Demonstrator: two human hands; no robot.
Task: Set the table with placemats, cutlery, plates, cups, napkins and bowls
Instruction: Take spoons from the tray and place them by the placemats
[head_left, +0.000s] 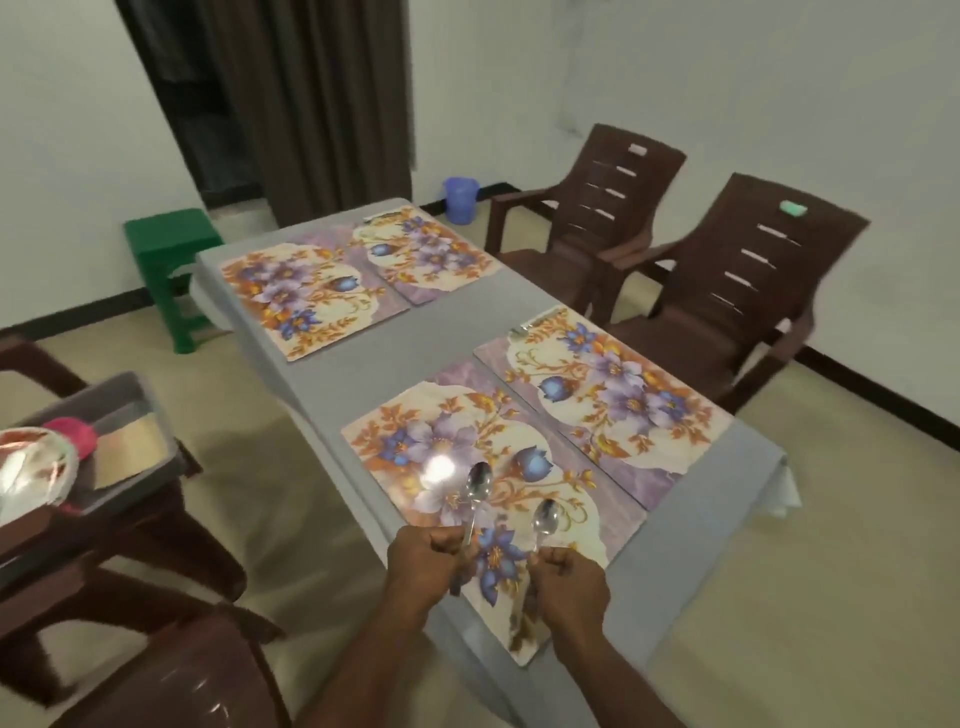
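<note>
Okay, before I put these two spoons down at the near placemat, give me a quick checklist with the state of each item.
1. Left hand grips its spoon: ok, fingers curled round the handle.
2. Right hand grips the other spoon: ok, bowl pointing away from you.
3. Near placemat lies flat on the table: ok, though its near corner looks close to the table edge.
4. All four placemats laid: ok.
5. Cutlery at the two right-side mats: cannot tell; something shiny shows at each far edge, too blurred to name.
6. Plates, cups, napkins and bowls on the table: not ok, none there yet.
</note>
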